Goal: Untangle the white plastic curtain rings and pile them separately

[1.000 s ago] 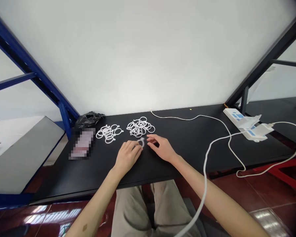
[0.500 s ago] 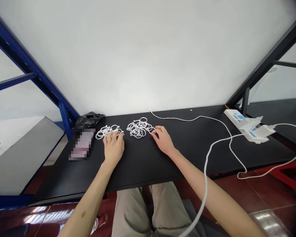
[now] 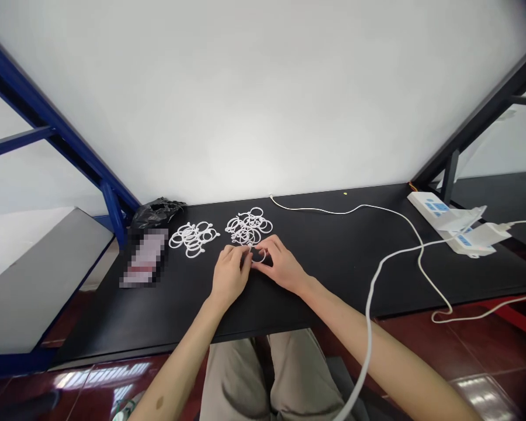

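Observation:
Between my two hands is one white plastic ring (image 3: pixel 258 259), held just in front of the right-hand pile. My left hand (image 3: pixel 231 270) pinches its left side with thumb and fingertips. On its other side, my right hand (image 3: pixel 284 264) grips it between thumb and forefinger. Right behind the hands lies a tangled pile of white rings (image 3: pixel 248 225) with small knobs on them. A second pile of similar rings (image 3: pixel 193 237) lies farther left on the black table (image 3: pixel 166 318). The fingertips partly hide the held ring.
A crumpled black plastic bag (image 3: pixel 158 211) and a pixelated flat object (image 3: pixel 145 257) lie at the left. At the right, a white power strip (image 3: pixel 436 213) has a plug in it. A white cable (image 3: pixel 370 298) hangs in front of my right forearm.
My left hand has left the left pile and moved right. My right hand has come toward it, bringing a ring from the right pile. Both hands now meet on that ring.

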The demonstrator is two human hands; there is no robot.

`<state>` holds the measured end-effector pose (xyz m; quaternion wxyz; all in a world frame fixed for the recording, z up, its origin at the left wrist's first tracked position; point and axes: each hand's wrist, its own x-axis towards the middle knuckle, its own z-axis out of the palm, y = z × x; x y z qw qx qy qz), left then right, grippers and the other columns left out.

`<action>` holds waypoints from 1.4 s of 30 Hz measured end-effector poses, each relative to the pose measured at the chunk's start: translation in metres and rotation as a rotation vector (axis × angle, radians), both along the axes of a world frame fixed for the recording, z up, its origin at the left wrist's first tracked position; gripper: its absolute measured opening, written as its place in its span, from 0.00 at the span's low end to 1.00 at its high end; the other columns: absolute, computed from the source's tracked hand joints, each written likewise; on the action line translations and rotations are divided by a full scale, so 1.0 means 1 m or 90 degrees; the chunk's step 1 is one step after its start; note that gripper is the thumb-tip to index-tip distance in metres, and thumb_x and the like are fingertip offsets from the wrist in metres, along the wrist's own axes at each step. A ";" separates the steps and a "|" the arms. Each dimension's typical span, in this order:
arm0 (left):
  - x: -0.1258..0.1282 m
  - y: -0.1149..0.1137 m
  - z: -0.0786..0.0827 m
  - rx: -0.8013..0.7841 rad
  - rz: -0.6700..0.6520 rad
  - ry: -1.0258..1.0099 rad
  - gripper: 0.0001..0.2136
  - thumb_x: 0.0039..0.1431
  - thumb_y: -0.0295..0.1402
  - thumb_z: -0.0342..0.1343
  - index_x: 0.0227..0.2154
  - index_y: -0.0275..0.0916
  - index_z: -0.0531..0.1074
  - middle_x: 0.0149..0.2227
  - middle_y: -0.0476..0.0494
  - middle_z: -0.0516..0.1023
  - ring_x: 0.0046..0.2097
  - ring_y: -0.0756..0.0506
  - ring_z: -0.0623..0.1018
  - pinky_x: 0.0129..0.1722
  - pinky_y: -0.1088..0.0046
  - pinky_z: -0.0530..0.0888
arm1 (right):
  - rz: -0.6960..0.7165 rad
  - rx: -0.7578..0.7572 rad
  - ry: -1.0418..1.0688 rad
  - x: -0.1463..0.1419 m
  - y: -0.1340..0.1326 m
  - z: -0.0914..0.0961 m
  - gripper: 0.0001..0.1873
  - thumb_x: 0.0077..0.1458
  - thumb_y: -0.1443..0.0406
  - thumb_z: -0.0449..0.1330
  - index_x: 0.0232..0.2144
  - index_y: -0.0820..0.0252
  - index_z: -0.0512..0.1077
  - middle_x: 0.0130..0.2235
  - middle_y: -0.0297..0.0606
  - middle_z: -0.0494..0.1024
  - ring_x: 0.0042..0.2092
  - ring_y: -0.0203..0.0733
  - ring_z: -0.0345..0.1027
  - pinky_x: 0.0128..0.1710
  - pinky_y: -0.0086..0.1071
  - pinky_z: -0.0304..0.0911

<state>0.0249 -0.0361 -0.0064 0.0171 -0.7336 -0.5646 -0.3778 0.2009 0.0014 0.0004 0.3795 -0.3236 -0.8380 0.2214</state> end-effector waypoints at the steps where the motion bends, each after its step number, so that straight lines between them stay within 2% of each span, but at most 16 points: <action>1: -0.002 0.001 -0.001 -0.010 0.000 -0.019 0.05 0.65 0.31 0.52 0.40 0.40 0.72 0.36 0.43 0.78 0.40 0.43 0.76 0.40 0.65 0.73 | 0.016 -0.005 -0.011 0.000 -0.001 0.001 0.18 0.58 0.61 0.64 0.49 0.57 0.67 0.46 0.41 0.71 0.41 0.41 0.72 0.43 0.38 0.73; 5: -0.006 0.001 0.001 -0.015 0.000 -0.051 0.05 0.64 0.28 0.53 0.39 0.40 0.73 0.35 0.44 0.78 0.40 0.43 0.74 0.41 0.65 0.73 | 0.063 -0.056 -0.028 0.001 -0.003 0.004 0.19 0.61 0.60 0.61 0.53 0.57 0.65 0.45 0.40 0.76 0.42 0.41 0.75 0.44 0.38 0.73; 8: -0.006 0.000 0.004 -0.008 -0.038 -0.035 0.09 0.67 0.27 0.49 0.41 0.41 0.73 0.39 0.44 0.79 0.41 0.43 0.72 0.43 0.65 0.73 | 0.030 -0.091 0.000 0.002 -0.003 0.008 0.17 0.66 0.62 0.54 0.56 0.56 0.64 0.46 0.40 0.78 0.42 0.40 0.75 0.45 0.38 0.72; 10: -0.006 -0.001 0.005 -0.019 -0.064 -0.047 0.10 0.68 0.27 0.47 0.41 0.42 0.73 0.40 0.45 0.78 0.42 0.44 0.72 0.43 0.66 0.73 | 0.028 -0.076 0.011 0.003 -0.002 0.010 0.15 0.68 0.64 0.50 0.54 0.56 0.66 0.48 0.41 0.77 0.47 0.42 0.74 0.49 0.40 0.70; 12: -0.007 -0.002 0.005 -0.043 -0.051 -0.087 0.07 0.67 0.28 0.49 0.39 0.42 0.73 0.38 0.46 0.78 0.41 0.45 0.73 0.42 0.68 0.73 | 0.060 -0.055 0.006 0.003 -0.001 0.011 0.14 0.68 0.66 0.49 0.50 0.57 0.70 0.47 0.42 0.77 0.49 0.42 0.73 0.51 0.39 0.69; 15: -0.007 -0.001 0.003 -0.082 0.003 -0.153 0.03 0.65 0.29 0.53 0.36 0.41 0.72 0.36 0.47 0.75 0.37 0.47 0.74 0.40 0.70 0.74 | 0.094 -0.054 0.007 0.003 -0.002 0.012 0.12 0.66 0.66 0.52 0.48 0.58 0.72 0.44 0.40 0.77 0.42 0.40 0.73 0.46 0.37 0.70; 18: -0.008 0.000 0.003 -0.102 0.014 -0.164 0.03 0.64 0.29 0.53 0.35 0.42 0.71 0.35 0.48 0.75 0.37 0.47 0.75 0.41 0.69 0.74 | 0.103 -0.069 0.028 0.002 -0.004 0.011 0.13 0.63 0.67 0.55 0.49 0.58 0.72 0.43 0.39 0.77 0.37 0.37 0.73 0.43 0.34 0.71; 24: -0.006 -0.003 0.006 -0.063 0.015 -0.129 0.03 0.65 0.33 0.54 0.38 0.42 0.71 0.36 0.46 0.76 0.40 0.45 0.74 0.42 0.67 0.74 | 0.048 -0.069 0.058 0.002 -0.002 0.010 0.11 0.64 0.68 0.53 0.44 0.58 0.74 0.40 0.39 0.78 0.39 0.39 0.73 0.42 0.34 0.69; 27: -0.004 -0.007 0.010 -0.024 -0.013 -0.093 0.06 0.64 0.35 0.55 0.43 0.42 0.70 0.41 0.44 0.77 0.45 0.43 0.73 0.45 0.63 0.74 | 0.009 -0.091 0.070 0.003 0.002 0.008 0.09 0.64 0.68 0.54 0.42 0.58 0.75 0.38 0.37 0.78 0.37 0.38 0.72 0.39 0.33 0.68; 31: -0.002 -0.007 0.009 -0.013 -0.058 -0.033 0.15 0.60 0.37 0.61 0.48 0.42 0.68 0.49 0.41 0.76 0.51 0.40 0.73 0.51 0.58 0.73 | -0.011 -0.096 0.076 0.004 0.004 0.006 0.09 0.63 0.69 0.55 0.40 0.57 0.75 0.39 0.37 0.78 0.37 0.38 0.73 0.40 0.33 0.68; 35: -0.001 -0.003 0.003 -0.037 -0.054 -0.010 0.18 0.60 0.37 0.60 0.52 0.42 0.67 0.50 0.41 0.76 0.50 0.40 0.74 0.51 0.57 0.73 | -0.007 -0.104 0.077 0.003 0.004 0.007 0.09 0.63 0.68 0.55 0.41 0.57 0.76 0.40 0.37 0.80 0.40 0.38 0.74 0.43 0.33 0.69; 37: 0.000 -0.002 0.001 -0.049 -0.048 -0.018 0.16 0.62 0.36 0.58 0.51 0.43 0.68 0.48 0.42 0.76 0.50 0.41 0.74 0.51 0.59 0.73 | 0.004 -0.112 0.085 0.003 0.004 0.007 0.10 0.64 0.67 0.55 0.42 0.56 0.76 0.42 0.37 0.81 0.42 0.39 0.75 0.44 0.34 0.70; 39: -0.001 -0.003 0.001 -0.047 -0.035 -0.039 0.16 0.62 0.35 0.58 0.52 0.43 0.67 0.49 0.42 0.76 0.51 0.41 0.74 0.51 0.60 0.73 | 0.005 -0.128 0.101 0.003 0.005 0.007 0.13 0.63 0.66 0.56 0.49 0.55 0.74 0.45 0.38 0.81 0.42 0.39 0.75 0.45 0.35 0.72; 42: -0.017 -0.005 0.003 0.005 0.066 -0.062 0.18 0.62 0.36 0.57 0.54 0.41 0.65 0.51 0.38 0.74 0.54 0.39 0.73 0.54 0.58 0.71 | -0.050 -0.159 0.113 0.003 0.006 0.004 0.19 0.61 0.64 0.57 0.54 0.56 0.69 0.47 0.41 0.79 0.40 0.38 0.75 0.43 0.36 0.73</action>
